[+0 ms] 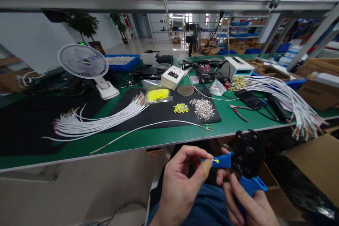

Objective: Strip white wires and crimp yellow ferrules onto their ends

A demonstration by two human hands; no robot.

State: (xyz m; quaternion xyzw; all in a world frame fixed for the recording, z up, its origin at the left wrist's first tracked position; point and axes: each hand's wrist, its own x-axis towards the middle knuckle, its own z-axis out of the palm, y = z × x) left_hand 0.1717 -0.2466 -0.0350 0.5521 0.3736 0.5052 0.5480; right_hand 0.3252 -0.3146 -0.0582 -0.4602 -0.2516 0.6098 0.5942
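My left hand [180, 183] pinches a small ferrule with a yellow collar [217, 161] between thumb and forefinger; tape is wrapped round the thumb. Beside it, my right hand [247, 201] is closed on a crimping tool [249, 153] with a black head and blue handles. One blue handle passes behind the ferrule. Both hands are over my lap, in front of the bench edge. On the bench beyond lie a single white cable [148, 124] with yellow collars at its right end, a pile of yellow-collared ferrules [181, 108] and a pile of bare silver pins [203, 108].
A bundle of white cables [106, 122] lies left, another [280, 95] right. Red-handled cutters [239, 112] and a phone [251, 99] lie near the right bundle. A white fan [84, 63] stands at the left. A shelf beam [169, 4] crosses above the bench.
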